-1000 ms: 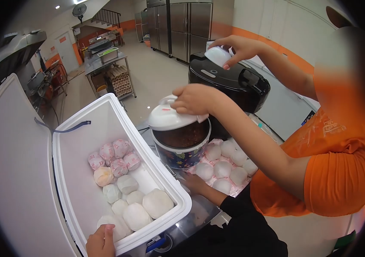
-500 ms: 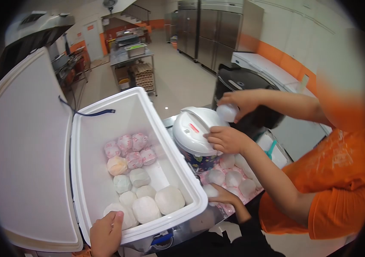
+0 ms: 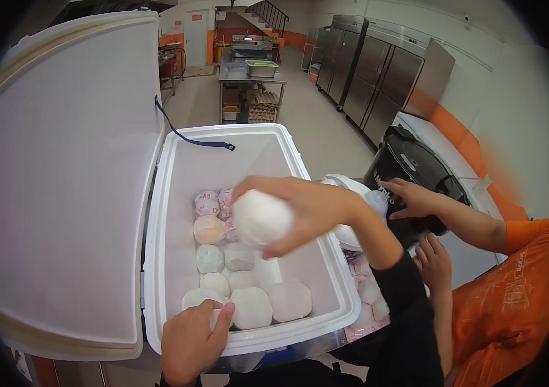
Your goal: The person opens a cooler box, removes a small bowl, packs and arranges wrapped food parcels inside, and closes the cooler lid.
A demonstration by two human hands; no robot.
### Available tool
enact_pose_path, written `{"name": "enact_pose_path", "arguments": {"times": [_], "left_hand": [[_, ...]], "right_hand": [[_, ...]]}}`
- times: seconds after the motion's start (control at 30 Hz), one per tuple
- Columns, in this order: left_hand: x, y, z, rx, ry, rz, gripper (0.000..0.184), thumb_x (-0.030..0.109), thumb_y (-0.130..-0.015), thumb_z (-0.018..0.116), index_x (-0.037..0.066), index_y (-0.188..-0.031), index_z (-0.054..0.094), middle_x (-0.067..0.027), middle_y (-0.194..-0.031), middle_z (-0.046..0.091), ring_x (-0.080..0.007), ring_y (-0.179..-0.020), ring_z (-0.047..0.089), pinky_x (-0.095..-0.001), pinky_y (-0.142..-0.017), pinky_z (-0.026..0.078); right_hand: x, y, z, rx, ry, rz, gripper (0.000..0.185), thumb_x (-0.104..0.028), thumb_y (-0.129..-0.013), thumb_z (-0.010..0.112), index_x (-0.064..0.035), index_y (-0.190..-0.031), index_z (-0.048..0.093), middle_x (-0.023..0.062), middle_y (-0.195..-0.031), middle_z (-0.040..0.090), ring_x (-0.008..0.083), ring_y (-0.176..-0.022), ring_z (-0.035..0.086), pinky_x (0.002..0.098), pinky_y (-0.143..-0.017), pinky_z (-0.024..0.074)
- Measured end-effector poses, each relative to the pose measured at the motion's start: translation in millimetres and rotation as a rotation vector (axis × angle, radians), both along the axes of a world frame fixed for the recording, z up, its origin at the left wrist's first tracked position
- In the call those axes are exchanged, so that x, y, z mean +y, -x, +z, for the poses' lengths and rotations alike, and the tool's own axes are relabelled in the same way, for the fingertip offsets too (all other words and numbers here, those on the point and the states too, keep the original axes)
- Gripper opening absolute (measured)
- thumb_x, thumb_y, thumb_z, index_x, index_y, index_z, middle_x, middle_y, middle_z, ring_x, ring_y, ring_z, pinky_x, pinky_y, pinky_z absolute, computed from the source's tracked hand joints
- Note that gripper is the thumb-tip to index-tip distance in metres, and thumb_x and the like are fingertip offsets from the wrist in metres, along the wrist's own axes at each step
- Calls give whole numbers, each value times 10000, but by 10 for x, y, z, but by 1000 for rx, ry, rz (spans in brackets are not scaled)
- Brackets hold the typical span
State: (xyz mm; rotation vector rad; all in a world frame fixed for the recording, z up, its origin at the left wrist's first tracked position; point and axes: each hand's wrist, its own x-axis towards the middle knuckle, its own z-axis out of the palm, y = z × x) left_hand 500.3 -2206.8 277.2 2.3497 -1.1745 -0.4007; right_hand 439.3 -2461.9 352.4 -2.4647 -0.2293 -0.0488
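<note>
My right hand (image 3: pixel 313 209) grips a round white wrapped ball (image 3: pixel 261 218) above the middle of the open white cooler box (image 3: pixel 347 284). At the near left corner of the box, my left hand (image 3: pixel 196 338) rests on the rim with thumb and fingers apart, close to a white wrapped ball (image 3: pixel 250 307) inside. Several white and pale wrapped balls fill the near part of the box. Behind them lie an orange-tinted ball (image 3: pixel 209 229) and several balls in pink-printed wrap (image 3: pixel 207 203), partly hidden by my right hand.
The raised lid (image 3: pixel 68 187) stands at the left. A co-worker in an orange shirt (image 3: pixel 507 303) is at the right, hands near a black pot (image 3: pixel 416 161) and a white-lidded cooker (image 3: pixel 345 187). More white balls (image 3: pixel 368 291) lie on a pink-printed sheet beside the box.
My right hand has lifted a white ball from the pink sheet and brought it left over the box. The view has turned right. The co-worker's hand has left the cooker lid.
</note>
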Motion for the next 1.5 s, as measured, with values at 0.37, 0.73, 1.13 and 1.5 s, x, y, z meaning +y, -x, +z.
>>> {"name": "enact_pose_path", "arguments": {"times": [0.37, 0.73, 1.13, 1.5], "left_hand": [[-28, 4, 141, 87, -83, -10, 408, 387, -883, 459, 24, -883, 646, -189, -703, 627, -341, -661, 613, -405, -641, 464], [34, -36, 80, 68, 94, -42, 368, 357, -905, 474, 16, -858, 603, -219, -724, 602, -385, -706, 588, -443, -636, 449], [-19, 27, 46, 2, 2, -66, 362, 344, -909, 436, 40, -891, 632, -189, -672, 593, -357, -648, 579, -419, -603, 427], [-57, 57, 232, 105, -101, -150, 396, 354, -942, 355, 40, -915, 595, -246, -820, 594, -431, -784, 559, -449, -667, 427]], "right_hand": [[-104, -895, -2531, 1115, 868, 191, 1000, -325, -424, 831, -89, -1301, 412, 169, -1116, 575, 332, -1005, 570, 421, -839, 456], [114, -827, -3323, 1219, 1071, 380, 802, -364, -557, 803, -138, -1261, 495, 108, -1289, 492, 274, -1147, 492, 398, -966, 381], [271, 528, 332, -105, -291, -510, 165, -53, -904, 422, -22, -969, 571, 57, -849, 608, 146, -765, 600, 281, -669, 486], [58, 2527, -3219, 1097, 329, -1299, 943, -282, -537, 817, -126, -1319, 313, 216, -1295, 391, 393, -1132, 477, 448, -909, 443]]}}
